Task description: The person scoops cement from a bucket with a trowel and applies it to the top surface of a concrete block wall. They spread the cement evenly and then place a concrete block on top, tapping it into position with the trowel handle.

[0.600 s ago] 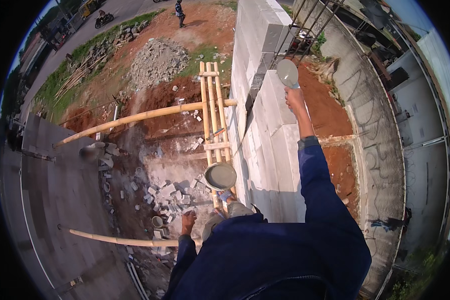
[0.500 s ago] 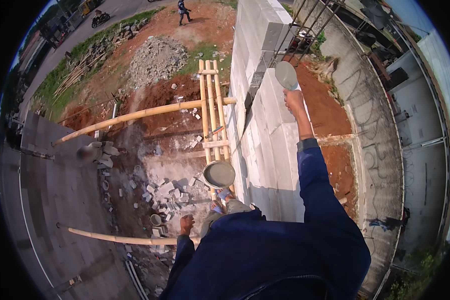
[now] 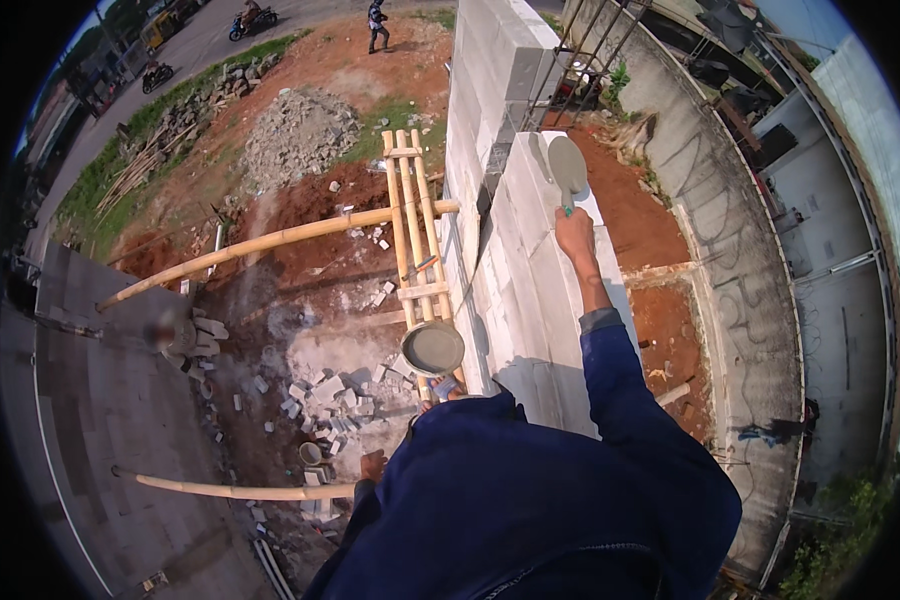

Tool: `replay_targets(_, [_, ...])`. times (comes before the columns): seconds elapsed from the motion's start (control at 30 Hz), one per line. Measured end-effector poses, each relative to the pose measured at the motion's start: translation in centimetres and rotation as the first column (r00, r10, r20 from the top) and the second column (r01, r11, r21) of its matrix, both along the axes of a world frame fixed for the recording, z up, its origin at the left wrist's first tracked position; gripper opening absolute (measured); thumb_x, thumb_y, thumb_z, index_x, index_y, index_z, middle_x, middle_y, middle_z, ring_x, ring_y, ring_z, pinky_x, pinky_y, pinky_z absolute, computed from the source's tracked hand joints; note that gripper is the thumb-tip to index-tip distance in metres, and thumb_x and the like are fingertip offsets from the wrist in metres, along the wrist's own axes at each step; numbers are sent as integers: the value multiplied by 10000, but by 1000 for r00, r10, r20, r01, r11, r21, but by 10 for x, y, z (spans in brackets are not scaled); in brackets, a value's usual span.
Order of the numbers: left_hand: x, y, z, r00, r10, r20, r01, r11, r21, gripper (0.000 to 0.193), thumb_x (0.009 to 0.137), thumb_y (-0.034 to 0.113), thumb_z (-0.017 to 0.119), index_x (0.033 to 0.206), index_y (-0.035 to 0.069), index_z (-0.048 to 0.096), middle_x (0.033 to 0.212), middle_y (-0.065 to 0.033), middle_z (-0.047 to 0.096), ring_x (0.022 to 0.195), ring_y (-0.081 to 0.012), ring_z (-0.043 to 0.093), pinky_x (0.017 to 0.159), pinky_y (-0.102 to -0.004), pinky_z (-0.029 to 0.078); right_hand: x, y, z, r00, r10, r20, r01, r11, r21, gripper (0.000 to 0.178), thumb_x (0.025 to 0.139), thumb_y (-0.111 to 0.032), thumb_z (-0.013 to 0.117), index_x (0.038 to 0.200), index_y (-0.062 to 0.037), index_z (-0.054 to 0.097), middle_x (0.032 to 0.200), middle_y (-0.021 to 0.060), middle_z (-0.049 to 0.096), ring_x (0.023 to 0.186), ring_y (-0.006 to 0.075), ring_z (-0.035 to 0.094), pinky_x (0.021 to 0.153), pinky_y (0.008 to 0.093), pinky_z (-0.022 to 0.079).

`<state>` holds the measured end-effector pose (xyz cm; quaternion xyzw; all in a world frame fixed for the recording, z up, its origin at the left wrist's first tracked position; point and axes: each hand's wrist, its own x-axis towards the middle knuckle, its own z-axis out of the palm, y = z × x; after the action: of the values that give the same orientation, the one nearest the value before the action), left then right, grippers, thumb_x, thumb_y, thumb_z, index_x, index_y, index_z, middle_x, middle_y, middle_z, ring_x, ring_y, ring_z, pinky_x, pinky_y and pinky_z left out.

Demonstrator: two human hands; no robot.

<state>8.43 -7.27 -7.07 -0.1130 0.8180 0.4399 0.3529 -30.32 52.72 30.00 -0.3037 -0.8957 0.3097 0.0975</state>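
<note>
- While the right hand (image 3: 575, 235) is clamping the handle of the round trowel (image 3: 567, 165), the blade is hanging over or touching the far end of the low wall section (image 3: 545, 275); which, I cannot tell;
- the left hand (image 3: 373, 466) is curling near the near bamboo pole (image 3: 240, 490); its grip is unclear;
- several block courses are standing laid; mortar spreading seems partly done, pale block still showing bare;
- the mortar bucket (image 3: 408, 362) is resting on the bamboo platform (image 3: 402, 200), left of the wall;
- steel bars (image 3: 595, 45) are crowding the far end; rubble (image 3: 335, 400) is lying left.
</note>
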Motion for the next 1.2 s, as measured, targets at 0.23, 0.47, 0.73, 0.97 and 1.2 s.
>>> replay_targets(0.23, [-9,15,21,931,361,57,-365,919,148,423,970,340,613,1222,6,681,1106,-146,717,825,-255,688,619,-387,516,52,-8,-12,996,-18,85,8,993,120,492,986,-362,579,1122,100,677,1098,378,697,1087,534,673,973,568,525])
replay_targets(0.47, [-12,7,-5,889,-293,-351,263,956,-132,311,912,298,664,1052,22,692,890,-142,751,757,-302,725,626,-457,547,109,-7,-27,993,-97,72,82,980,184,454,995,-356,588,1064,87,663,1038,351,711,1023,524,688,932,575,535])
replay_targets(0.73, [18,7,-49,752,-418,-510,281,903,-325,251,915,304,618,824,70,618,765,-197,689,730,-437,688,644,-536,516,131,-23,-34,998,-61,-2,60,985,162,428,1001,-354,608,1033,71,645,1002,347,711,977,519,696,876,568,547])
replay_targets(0.97, [16,2,-40,806,-397,-439,299,913,-278,250,909,294,621,799,71,596,744,-197,678,734,-436,687,651,-540,511,146,-16,-37,996,-84,40,77,983,166,450,1013,-389,605,1055,59,631,987,356,711,969,522,701,848,562,553])
replay_targets(1.2, [13,-8,-39,822,-396,-411,308,914,-265,254,903,284,624,774,71,573,723,-197,667,737,-435,686,659,-544,506,158,-19,-29,993,-66,95,46,978,202,441,1029,-377,586,1111,56,601,990,327,723,972,513,702,874,565,553])
